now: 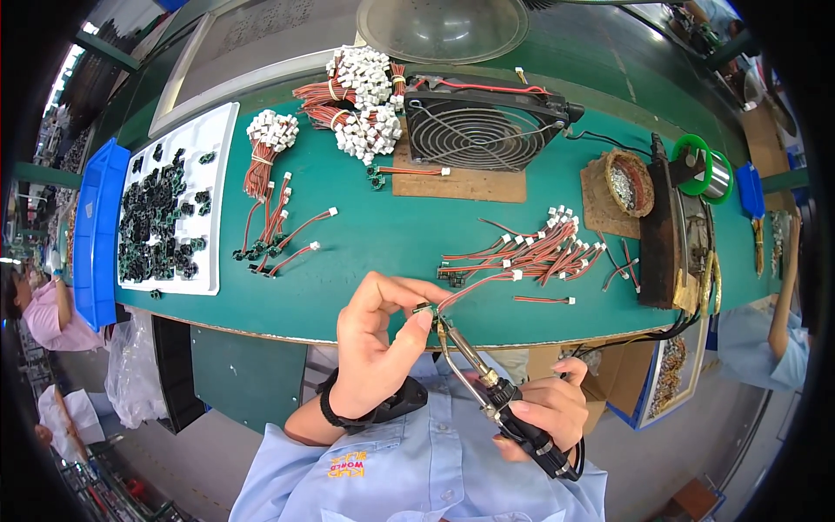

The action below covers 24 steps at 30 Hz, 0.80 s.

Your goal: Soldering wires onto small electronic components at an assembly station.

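Observation:
Just above the near table edge, my left hand [376, 344] pinches a small green circuit board [424, 308] between thumb and fingertips. A short red-and-brown cable [478, 284] runs from beside the board to a white plug on the right. My right hand [552, 407] grips the black handle of a soldering iron [527, 428], which has a thin metal feed tube along its shaft. The iron's tip is at the board, close to the wire ends; contact cannot be made out. Behind my hands lies a loose pile of plugged cables [557, 248].
A white tray [222, 187] of small boards stands left, beside a blue bin [97, 226]. Bundled cables [361, 78] and a black fan [478, 130] sit at the back. Right are a dish of solder scraps [628, 187], a dark metal box [658, 226] and a solder spool [716, 177].

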Each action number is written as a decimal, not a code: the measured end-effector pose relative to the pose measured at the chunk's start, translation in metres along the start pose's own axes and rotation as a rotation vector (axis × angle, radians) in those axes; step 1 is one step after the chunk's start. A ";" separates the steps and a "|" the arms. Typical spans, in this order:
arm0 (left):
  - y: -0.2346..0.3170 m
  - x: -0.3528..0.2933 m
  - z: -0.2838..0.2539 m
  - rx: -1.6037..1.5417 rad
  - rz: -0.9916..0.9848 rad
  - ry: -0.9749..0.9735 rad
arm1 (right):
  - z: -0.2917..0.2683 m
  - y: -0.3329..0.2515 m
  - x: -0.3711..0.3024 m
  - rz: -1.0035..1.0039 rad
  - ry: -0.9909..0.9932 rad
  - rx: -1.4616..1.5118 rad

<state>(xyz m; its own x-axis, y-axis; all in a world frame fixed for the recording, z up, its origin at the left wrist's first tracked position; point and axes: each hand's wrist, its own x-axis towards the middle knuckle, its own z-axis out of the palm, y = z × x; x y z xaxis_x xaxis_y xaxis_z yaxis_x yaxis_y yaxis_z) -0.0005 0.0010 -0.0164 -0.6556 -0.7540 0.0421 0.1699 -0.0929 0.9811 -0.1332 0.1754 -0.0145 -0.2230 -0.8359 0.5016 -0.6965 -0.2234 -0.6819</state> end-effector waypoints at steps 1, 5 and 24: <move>0.000 0.000 0.000 -0.028 -0.018 -0.006 | 0.000 0.000 0.000 -0.003 0.001 0.000; -0.001 0.000 0.000 -0.060 -0.038 -0.020 | 0.000 0.001 0.000 -0.002 0.016 0.007; 0.000 -0.003 -0.002 0.087 0.040 0.001 | -0.006 -0.008 0.006 0.073 -0.024 0.038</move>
<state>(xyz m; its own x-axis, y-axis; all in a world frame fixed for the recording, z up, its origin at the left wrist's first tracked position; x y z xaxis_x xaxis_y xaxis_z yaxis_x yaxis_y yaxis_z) 0.0029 0.0024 -0.0174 -0.6486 -0.7568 0.0818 0.1318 -0.0059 0.9913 -0.1332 0.1755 -0.0031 -0.2553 -0.8624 0.4370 -0.6524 -0.1799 -0.7362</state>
